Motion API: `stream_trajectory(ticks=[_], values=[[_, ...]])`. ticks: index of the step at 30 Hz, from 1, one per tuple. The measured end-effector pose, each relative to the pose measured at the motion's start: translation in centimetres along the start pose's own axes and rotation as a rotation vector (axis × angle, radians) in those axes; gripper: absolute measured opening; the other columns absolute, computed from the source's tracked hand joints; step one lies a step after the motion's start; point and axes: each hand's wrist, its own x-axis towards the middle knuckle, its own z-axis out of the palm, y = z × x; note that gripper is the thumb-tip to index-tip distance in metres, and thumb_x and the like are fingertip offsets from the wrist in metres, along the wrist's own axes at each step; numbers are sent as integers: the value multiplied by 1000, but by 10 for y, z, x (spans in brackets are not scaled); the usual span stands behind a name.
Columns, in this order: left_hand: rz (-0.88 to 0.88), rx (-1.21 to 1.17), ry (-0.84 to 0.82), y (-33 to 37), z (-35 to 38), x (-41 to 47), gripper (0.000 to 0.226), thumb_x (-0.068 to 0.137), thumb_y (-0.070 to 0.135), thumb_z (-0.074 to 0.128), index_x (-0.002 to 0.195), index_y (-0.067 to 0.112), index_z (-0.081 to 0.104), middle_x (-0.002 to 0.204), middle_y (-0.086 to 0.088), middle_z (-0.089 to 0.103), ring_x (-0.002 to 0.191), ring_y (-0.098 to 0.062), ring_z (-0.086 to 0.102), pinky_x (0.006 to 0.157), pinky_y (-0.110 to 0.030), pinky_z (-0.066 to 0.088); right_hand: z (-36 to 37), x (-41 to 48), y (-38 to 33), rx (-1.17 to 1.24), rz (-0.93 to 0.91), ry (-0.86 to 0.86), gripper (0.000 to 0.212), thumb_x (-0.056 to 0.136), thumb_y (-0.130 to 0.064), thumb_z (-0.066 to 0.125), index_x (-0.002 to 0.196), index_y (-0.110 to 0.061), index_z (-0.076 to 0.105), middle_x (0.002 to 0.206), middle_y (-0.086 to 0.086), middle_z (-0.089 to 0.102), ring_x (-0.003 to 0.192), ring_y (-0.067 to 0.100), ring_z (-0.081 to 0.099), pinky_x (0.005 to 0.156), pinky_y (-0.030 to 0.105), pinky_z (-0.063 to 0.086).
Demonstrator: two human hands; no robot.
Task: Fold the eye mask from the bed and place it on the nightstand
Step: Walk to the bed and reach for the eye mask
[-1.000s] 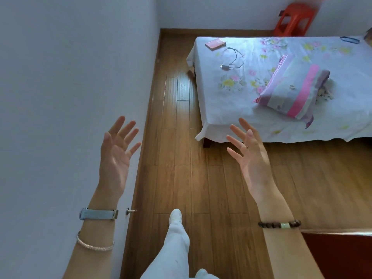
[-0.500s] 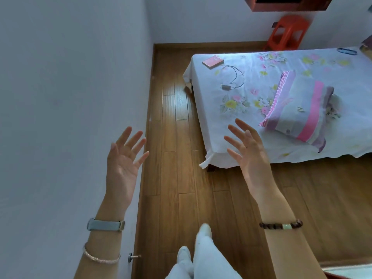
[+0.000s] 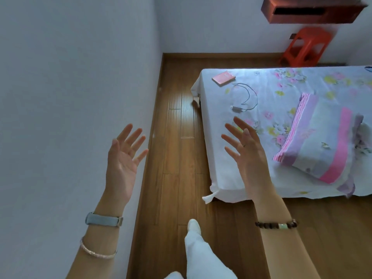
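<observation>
Both my hands are raised in front of me, palms facing, fingers spread, holding nothing. My left hand [image 3: 124, 158] is over the wall and floor edge. My right hand [image 3: 247, 156] is over the near left corner of the bed [image 3: 227, 178], which has a white floral sheet. A small dark blue shape [image 3: 369, 67] shows at the right frame edge on the far side of the bed; I cannot tell whether it is the eye mask. No nightstand is in view.
On the bed lie a striped pink and purple pillow [image 3: 322, 141], a pink book [image 3: 223, 77] and a dark cable with a plug [image 3: 244, 99]. A red stool [image 3: 304, 47] stands past the bed under a red-brown wall shelf [image 3: 312, 11]. A wall runs along my left; wooden floor [image 3: 181, 158] lies between.
The view has shifted toward the bed, and the wall shelf has come into sight. Both hands stay raised and open. My white-trousered leg has stepped forward.
</observation>
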Motion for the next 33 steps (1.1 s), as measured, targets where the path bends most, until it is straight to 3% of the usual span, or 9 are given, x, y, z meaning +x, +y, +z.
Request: stream_trajectory(ticks=[16,21,33], values=[[21,-47,4,-6,30,222,62,97,53,21,145,24,46,148,-5,54,134,-23,54,112,-53,37,9,217,-9,-42,8,21,42,100,-51,41,137,-35,53,143,-1,61,129,18,62,115,53,42],[28,-39,-29,-12,23,313,62,98,52,19,147,23,44,149,-5,53,136,-24,53,113,-55,36,29,303,-4,-80,-5,38,45,93,-49,35,134,-37,51,143,-5,60,128,16,63,113,46,45],[32,-28,-135,18,27,525,66,97,52,17,151,19,38,151,-6,50,137,-22,52,113,-53,37,93,486,-17,-35,-23,104,44,92,-48,36,131,-35,52,138,-10,61,128,18,63,112,45,46]])
